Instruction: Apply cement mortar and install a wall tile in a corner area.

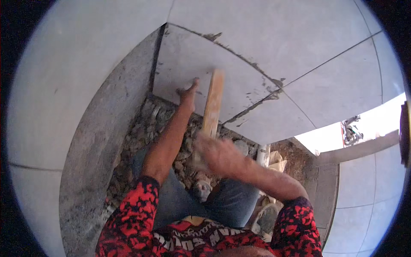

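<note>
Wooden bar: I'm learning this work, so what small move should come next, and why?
Perhaps a light tap on the pale tile with the wooden bar, clear of the left hand: the right hand grips the bar, its far end is over the tile, and dark smears along the tile's edges suggest fresh setting.

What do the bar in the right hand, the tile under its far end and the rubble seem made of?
Bar: probably bare wood, from its tan colour. Tile: likely ceramic, perhaps stone; smooth, pale grey face. Rubble: apparently stone or broken concrete; rough, uneven lumps.
</note>
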Demonstrator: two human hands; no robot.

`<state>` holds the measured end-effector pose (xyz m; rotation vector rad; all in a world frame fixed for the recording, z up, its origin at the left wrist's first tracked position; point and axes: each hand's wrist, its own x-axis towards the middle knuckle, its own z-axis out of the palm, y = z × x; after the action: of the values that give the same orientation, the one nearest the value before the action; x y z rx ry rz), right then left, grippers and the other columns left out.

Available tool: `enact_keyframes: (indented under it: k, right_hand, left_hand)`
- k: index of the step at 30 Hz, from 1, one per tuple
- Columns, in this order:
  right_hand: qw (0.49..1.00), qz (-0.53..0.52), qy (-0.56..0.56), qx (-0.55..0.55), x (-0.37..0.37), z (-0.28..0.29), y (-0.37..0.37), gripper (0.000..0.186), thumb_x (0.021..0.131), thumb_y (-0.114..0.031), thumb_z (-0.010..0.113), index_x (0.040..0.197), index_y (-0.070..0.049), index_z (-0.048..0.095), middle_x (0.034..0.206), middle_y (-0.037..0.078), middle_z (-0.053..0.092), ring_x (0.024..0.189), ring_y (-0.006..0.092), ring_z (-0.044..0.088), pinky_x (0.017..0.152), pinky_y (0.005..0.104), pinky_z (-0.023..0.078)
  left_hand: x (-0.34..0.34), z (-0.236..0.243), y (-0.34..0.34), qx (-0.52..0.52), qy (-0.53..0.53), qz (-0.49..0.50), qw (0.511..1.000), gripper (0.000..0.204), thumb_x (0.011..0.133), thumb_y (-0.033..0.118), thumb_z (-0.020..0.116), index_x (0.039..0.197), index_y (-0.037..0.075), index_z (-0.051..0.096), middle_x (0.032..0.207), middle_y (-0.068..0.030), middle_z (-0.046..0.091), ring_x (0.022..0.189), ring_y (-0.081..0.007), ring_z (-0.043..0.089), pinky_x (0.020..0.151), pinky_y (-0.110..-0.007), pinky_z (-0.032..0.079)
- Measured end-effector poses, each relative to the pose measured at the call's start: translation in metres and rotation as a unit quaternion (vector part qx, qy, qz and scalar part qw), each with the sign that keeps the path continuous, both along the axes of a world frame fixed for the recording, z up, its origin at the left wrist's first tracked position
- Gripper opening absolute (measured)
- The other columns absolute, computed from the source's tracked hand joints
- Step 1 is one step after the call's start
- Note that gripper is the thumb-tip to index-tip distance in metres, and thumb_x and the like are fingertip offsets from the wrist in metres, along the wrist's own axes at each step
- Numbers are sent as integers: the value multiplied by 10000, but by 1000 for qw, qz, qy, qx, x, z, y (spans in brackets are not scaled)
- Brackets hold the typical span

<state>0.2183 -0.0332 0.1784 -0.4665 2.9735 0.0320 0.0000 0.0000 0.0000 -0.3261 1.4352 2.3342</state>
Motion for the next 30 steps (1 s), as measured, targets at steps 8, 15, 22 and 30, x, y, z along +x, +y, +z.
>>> enact_keyframes:
  k: [8,15,22,30]
  right_hand:
    - [998,-4,-52,-37,14,-11,14,415,708,-340,608,951,-21,500,1078,154,462,703,314,596,565,380,513]
    - [999,44,10,-28,9,-18,12,392,736,-321,581,972,-15,513,1080,192,501,756,276,603,580,360,521]
    - [985,131,32,-108,-18,-13,-22,421,716,-377,599,894,-6,510,966,165,514,695,291,594,556,381,504]
    - [988,144,-16,-53,-51,4,-37,440,721,-380,601,927,-4,501,969,140,502,681,285,595,526,364,489]
  left_hand:
    - [-5,8,4,4,-68,-44,997,1015,534,500,758,1262,-21,279,1291,-139,321,1132,-267,363,935,-402,316]
    - [0,13,-3,62,-30,-81,994,1010,568,513,731,1282,-18,254,1307,-148,290,1137,-284,350,943,-372,297]
    - [0,6,-5,60,-24,-99,993,994,568,514,728,1278,-8,268,1297,-149,307,1144,-279,347,942,-374,297]
    - [-2,1,-4,70,-25,-118,990,975,569,515,726,1273,4,285,1285,-151,325,1153,-274,344,941,-376,297]
